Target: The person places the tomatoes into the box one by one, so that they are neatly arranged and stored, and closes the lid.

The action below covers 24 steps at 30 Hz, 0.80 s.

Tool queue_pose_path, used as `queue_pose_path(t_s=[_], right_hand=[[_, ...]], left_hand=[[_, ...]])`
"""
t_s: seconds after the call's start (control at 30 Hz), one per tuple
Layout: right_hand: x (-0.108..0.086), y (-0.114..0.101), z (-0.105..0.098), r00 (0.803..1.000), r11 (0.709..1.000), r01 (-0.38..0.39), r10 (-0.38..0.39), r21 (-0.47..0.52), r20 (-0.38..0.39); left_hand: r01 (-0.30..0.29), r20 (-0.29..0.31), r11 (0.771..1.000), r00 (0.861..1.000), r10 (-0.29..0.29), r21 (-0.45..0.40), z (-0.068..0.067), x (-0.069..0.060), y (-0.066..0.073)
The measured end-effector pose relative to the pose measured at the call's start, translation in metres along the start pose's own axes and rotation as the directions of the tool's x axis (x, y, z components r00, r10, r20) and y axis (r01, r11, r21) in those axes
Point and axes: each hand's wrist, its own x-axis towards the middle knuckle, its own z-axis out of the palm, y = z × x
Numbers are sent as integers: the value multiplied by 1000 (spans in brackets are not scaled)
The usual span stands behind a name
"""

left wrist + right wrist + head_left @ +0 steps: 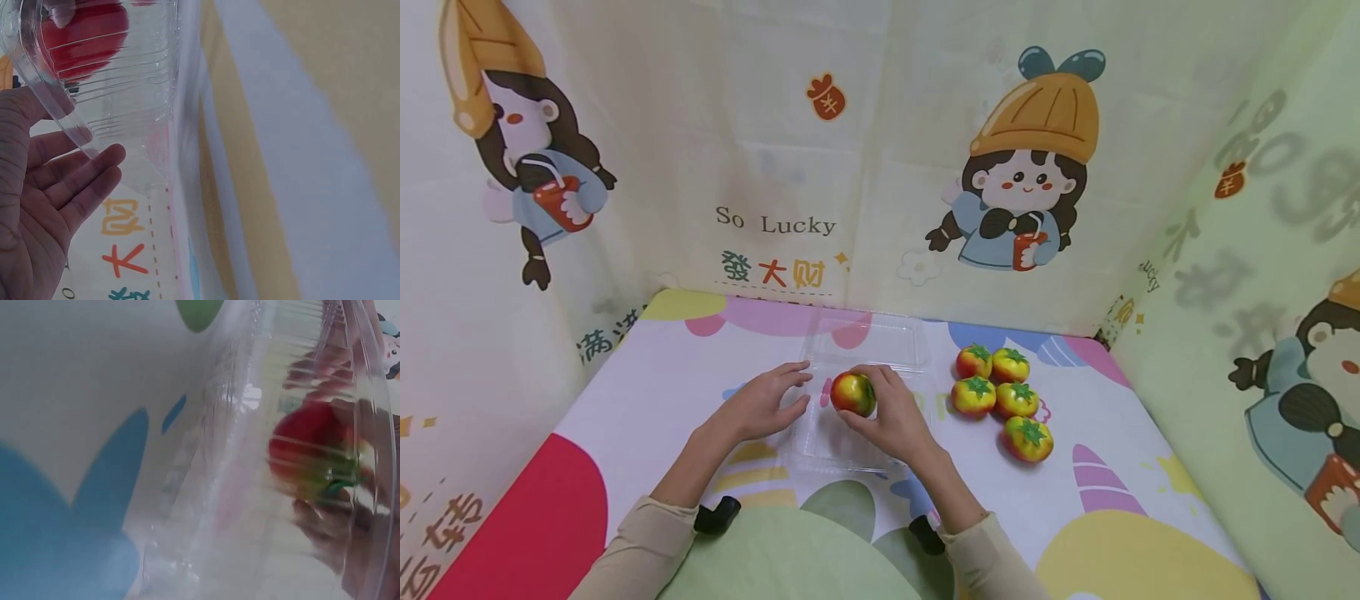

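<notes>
Left of ctr: L hand (767, 404), fingers loosely spread, gripping nothing, just beside the L edge of a clear plastic box (827, 450). Whether it touches the rim, can't tell, even from the L wrist view; prob. there to steady light plastic, which would likely slide easily.

Ctr: box sits low in mid frame, its lid (872, 342) folded back flat toward upper ctr, prob. so the tray is reachable from above w/o the lid in the way.

Same spot, over the tray: one red-yellow fruit (850, 394) w/ green leafy top. R hand (895, 417), coming in from lower R, holds it btwn thumb and fingers, leaves turned toward the palm. Side hold, prob. bc the round body fits the fingers. Fruit seems clear of the tray floor; exact ht. can't tell.

R of ctr: five more fruits (973, 398), same kind, bunched loosely on the patterned cloth (647, 450), leaves mostly up, nearest one a bit apart. Outside the box on R hand's side, prob. for a short reach.
</notes>
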Motion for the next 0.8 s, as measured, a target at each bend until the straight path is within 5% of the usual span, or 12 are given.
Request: queue_pose_path(t_s=[0.8], right_hand=[[15,-5,27,997,997,-71,71,28,22]], left_hand=[[-38,0,999,999,38,-5,-1,0,-1]])
